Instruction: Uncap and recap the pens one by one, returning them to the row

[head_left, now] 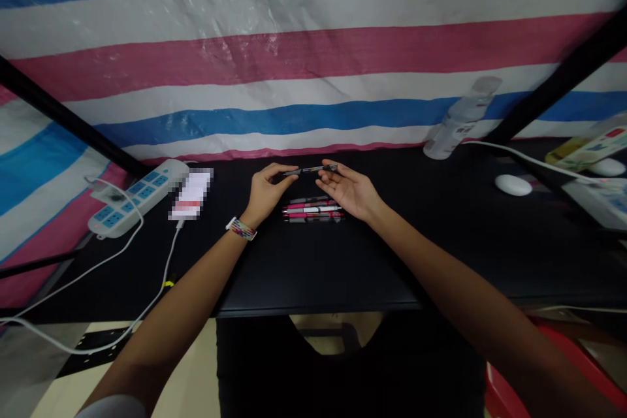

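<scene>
A dark, slim pen [309, 170] is held level just above the black tabletop, between my two hands. My left hand [268, 192] pinches its left end between thumb and fingers and wears a multicoloured woven band on the wrist. My right hand [353, 192] is turned palm up, its loosely curved fingers at the pen's right end. Close below the hands, several pens [313, 209] lie side by side in a row, with pink, white and dark barrels. Their right ends lie near my right hand's fingers.
On the left are a white power strip [115, 217] and a blurred-out phone [193, 194] with a white cable. A clear bottle [453, 127] stands back right, near a white mouse [513, 185]. The black table's [318, 281] front edge is close to my lap.
</scene>
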Demonstrator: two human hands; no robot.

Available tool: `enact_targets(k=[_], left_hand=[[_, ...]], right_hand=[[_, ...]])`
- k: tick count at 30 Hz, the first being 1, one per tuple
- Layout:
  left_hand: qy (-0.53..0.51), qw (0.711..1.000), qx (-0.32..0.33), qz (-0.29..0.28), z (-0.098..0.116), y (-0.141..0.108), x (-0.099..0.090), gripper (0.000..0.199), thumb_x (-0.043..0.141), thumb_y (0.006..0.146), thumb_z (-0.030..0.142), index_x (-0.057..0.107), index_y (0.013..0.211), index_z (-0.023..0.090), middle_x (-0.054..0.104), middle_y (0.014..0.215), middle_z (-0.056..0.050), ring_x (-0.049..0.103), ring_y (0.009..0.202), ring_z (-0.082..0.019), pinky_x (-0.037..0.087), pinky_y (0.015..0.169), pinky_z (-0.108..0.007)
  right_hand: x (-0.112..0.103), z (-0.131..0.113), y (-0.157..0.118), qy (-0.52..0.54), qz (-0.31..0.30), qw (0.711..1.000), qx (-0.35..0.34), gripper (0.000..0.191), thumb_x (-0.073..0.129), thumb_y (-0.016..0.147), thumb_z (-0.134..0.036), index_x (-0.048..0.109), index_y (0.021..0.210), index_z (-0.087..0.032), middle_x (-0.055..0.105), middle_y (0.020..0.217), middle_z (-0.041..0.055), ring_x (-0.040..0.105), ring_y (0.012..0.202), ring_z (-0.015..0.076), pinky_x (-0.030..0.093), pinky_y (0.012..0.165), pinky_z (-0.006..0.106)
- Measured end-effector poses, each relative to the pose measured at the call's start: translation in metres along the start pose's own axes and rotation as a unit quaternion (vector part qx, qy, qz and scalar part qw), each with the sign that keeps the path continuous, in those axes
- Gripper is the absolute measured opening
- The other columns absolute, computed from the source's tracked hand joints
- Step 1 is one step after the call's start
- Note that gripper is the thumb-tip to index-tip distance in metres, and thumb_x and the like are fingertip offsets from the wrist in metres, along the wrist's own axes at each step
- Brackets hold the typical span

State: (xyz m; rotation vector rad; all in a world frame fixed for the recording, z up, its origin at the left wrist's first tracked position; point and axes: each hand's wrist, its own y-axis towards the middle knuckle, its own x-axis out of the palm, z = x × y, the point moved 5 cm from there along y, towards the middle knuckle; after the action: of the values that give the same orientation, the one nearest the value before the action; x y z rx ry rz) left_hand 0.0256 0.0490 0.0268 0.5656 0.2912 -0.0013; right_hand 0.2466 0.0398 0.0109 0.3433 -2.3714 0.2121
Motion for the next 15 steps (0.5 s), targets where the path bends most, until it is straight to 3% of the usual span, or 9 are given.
enact_targets(k=[5,10,15], left_hand=[[-0.013,1.000,-0.005,0.001,0.0006,-0.0006,0.0016,0.019,0.087,0.090,0.028,0.088,0.109,0.025,0.085,0.110,-0.008,0.078,0.102,-0.024,0.061,0.098,-0.042],[-0.022,1.000,-0.009,-0.003,0.0010,-0.0009,0.0026,0.019,0.088,0.090,0.029,0.088,0.108,0.025,0.084,0.110,-0.008,0.078,0.103,-0.025,0.060,0.098,-0.042],[-0.020,1.000,-0.008,-0.001,0.0013,-0.0004,0.0012,0.019,0.088,0.090,0.030,0.089,0.108,0.025,0.084,0.108,-0.008,0.077,0.099,-0.024,0.060,0.094,-0.040]], right_hand=[[0.0010,0.0023,0.0003,0.048,-0.002,0.999,0.015,0.027,0.069,0.095,-0.035,0.079,0.114,-0.020,0.078,0.103,0.0113,0.073,0.110,0.0266,0.058,0.118,0.048],[-0.0011,0.0028,0.0014,0.034,0.007,0.999,-0.001,0.016,0.070,0.095,-0.027,0.077,0.108,-0.021,0.075,0.094,0.0073,0.073,0.098,0.0217,0.058,0.118,0.045],[0.0028,0.0033,-0.0010,0.061,-0.004,0.998,0.006,0.019,0.069,0.095,-0.028,0.076,0.111,-0.021,0.076,0.097,0.0080,0.073,0.100,0.0232,0.058,0.117,0.050]])
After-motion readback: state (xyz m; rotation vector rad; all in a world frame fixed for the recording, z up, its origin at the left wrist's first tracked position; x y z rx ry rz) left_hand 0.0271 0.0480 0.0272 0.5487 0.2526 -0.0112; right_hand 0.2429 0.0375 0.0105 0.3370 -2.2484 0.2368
